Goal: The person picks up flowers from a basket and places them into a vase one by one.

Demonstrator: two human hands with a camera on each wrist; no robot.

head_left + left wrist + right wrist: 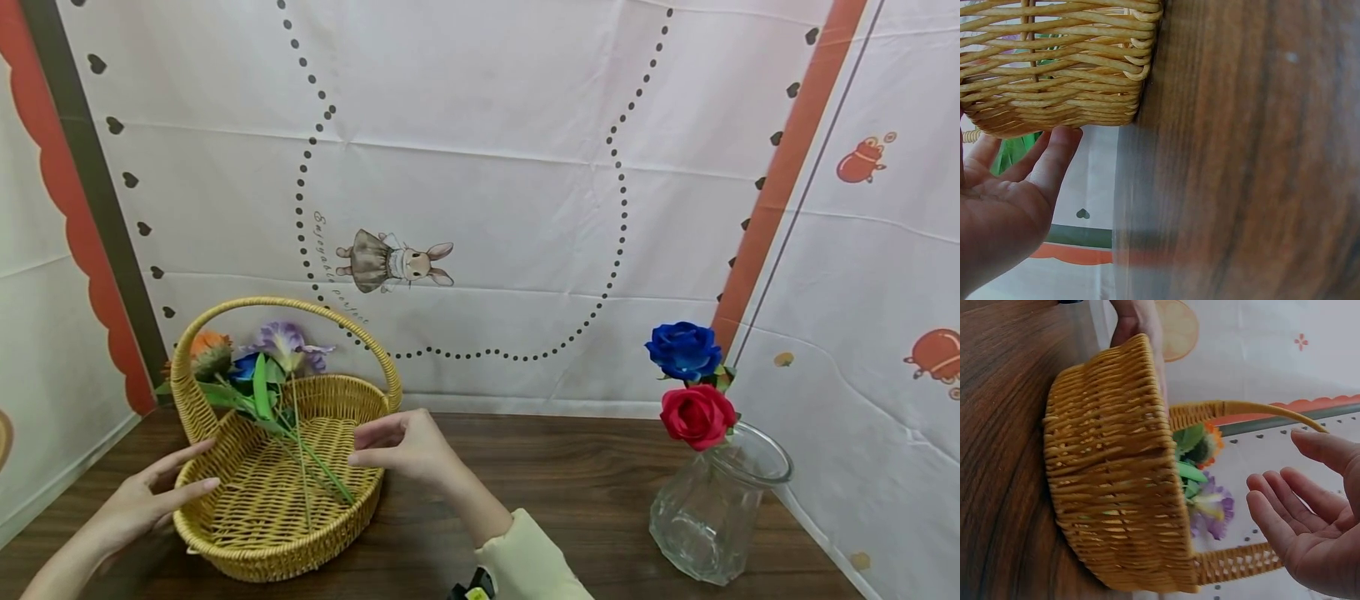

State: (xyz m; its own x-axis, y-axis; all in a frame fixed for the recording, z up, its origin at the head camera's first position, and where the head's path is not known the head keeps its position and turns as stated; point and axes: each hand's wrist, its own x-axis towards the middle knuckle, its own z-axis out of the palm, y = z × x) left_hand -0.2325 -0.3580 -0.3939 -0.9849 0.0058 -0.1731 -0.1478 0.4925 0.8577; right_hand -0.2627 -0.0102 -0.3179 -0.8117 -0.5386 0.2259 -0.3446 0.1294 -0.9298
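Observation:
A yellow wicker basket (pixel 273 560) with a tall arched handle stands at the left of the table. Inside it lie a purple flower (pixel 281 343), an orange flower (pixel 210 343) and a blue flower (pixel 245 367), their stems (pixel 330 477) slanting down to the woven bottom. My left hand (pixel 138 507) touches the basket's left rim with its fingers extended. Over the right rim hovers my right hand (pixel 411 450), thumb apart from loosely bent fingers and nothing between them. In the right wrist view, the right hand (pixel 1310 519) is beside the purple flower (pixel 1211 506).
A clear glass vase (pixel 697 529) stands on the right side of the brown wooden table (pixel 540 492). It holds a blue rose (pixel 684 350) and a red rose (pixel 697 417) that lean left over its mouth. A printed white cloth (pixel 480 208) hangs behind.

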